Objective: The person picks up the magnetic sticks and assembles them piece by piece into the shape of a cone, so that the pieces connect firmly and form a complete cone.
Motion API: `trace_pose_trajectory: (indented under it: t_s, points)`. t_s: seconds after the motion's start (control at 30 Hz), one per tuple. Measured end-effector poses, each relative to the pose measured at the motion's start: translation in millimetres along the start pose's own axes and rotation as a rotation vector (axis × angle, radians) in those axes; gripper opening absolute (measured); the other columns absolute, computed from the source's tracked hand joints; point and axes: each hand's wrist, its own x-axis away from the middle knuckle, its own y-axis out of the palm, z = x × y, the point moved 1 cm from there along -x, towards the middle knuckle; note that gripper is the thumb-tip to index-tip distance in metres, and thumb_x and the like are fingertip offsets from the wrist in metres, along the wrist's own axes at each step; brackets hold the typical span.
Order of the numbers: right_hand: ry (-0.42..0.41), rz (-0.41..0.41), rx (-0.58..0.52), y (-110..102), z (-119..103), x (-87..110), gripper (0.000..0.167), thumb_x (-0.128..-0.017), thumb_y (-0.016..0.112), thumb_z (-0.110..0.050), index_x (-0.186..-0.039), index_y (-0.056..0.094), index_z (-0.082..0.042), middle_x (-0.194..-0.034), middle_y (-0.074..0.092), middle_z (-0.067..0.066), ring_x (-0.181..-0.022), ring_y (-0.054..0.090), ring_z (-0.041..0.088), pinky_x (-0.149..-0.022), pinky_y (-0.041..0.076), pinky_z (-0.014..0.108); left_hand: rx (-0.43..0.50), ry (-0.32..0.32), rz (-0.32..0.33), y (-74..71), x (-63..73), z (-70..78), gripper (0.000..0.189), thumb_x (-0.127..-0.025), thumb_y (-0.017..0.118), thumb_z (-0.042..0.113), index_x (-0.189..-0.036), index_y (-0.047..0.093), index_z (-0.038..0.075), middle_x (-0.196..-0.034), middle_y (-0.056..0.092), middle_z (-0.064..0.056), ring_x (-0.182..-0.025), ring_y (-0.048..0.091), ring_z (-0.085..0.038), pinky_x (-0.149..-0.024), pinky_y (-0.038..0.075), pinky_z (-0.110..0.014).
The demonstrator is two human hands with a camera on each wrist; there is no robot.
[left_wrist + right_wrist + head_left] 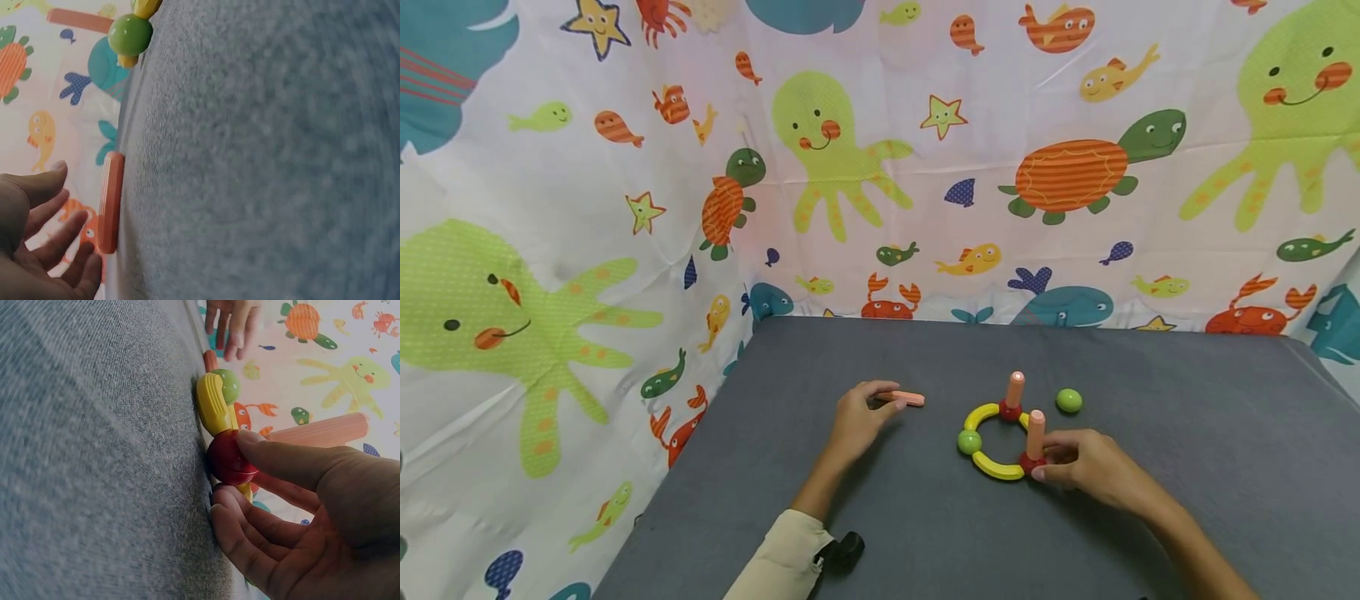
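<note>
A ring of curved yellow pieces (pixel 997 469) lies on the table, joined by a green ball (pixel 970 442) and two red balls. An orange stick (pixel 1015 390) stands up from the far red ball (pixel 1007 412), another (pixel 1036 433) from the near one. My right hand (pixel 1093 468) pinches that near red ball (pixel 228 456), thumb on one side and fingers on the other. A loose orange stick (pixel 913 399) lies left of the ring. Around it my left hand (pixel 857 422) holds thumb and fingers apart; the left wrist view shows them beside the stick (pixel 111 203).
A loose green ball (pixel 1069 401) sits behind the right hand, beyond the ring. The grey table (pixel 917 533) backs onto a curtain (pixel 880 192) printed with sea animals, which also runs along the left side. A black strap device (pixel 848 550) hangs at the left wrist.
</note>
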Motion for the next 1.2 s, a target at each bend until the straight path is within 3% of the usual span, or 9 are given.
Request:
trace_pose_trajectory:
  t_s: [0.5,0.77,1.07,1.2]
  points:
    - [-0.014,0.003,-0.008,0.7,0.7,0.4,0.034,-0.090,0.085,-0.024,-0.119,0.076,-0.008,-0.096,0.072,0.003,-0.082,0.063,0.021,-0.066,0.056,0.033,-0.046,-0.063,-0.006,-0.7,-3.5,-8.6,0.040,-0.097,0.080,0.020,-0.134,0.072,0.008,-0.136,0.067,-0.014,-0.136,0.057,-0.036,-0.115,0.043,-0.058]
    - [-0.033,0.001,-0.036,1.5,0.8,1.3,0.033,-0.091,0.085,-0.023,-0.119,0.076,-0.008,-0.095,0.071,0.004,-0.081,0.064,0.021,-0.065,0.056,0.032,-0.057,-0.035,-0.028,-1.0,-4.6,-9.4,0.037,-0.095,0.080,0.010,-0.130,0.072,0.000,-0.128,0.071,-0.016,-0.121,0.065,-0.035,-0.104,0.052,-0.054]
    - [-0.049,-0.001,-0.040,1.4,1.4,1.3,0.031,-0.091,0.085,-0.023,-0.117,0.076,-0.008,-0.092,0.070,0.004,-0.079,0.063,0.021,-0.064,0.055,0.031,-0.099,-0.076,-0.059,-0.5,-8.4,-9.4,0.034,-0.091,0.085,0.009,-0.123,0.077,0.005,-0.117,0.076,-0.012,-0.099,0.068,-0.026,-0.086,0.055,-0.039]
    - [-0.042,0.000,-0.036,1.6,1.7,0.7,0.032,-0.091,0.085,-0.023,-0.117,0.076,-0.009,-0.093,0.070,0.003,-0.081,0.063,0.021,-0.065,0.056,0.031,-0.103,-0.095,-0.077,1.5,-8.5,-9.6,0.033,-0.090,0.083,0.004,-0.123,0.077,0.005,-0.113,0.077,-0.010,-0.095,0.067,-0.020,-0.085,0.055,-0.037]
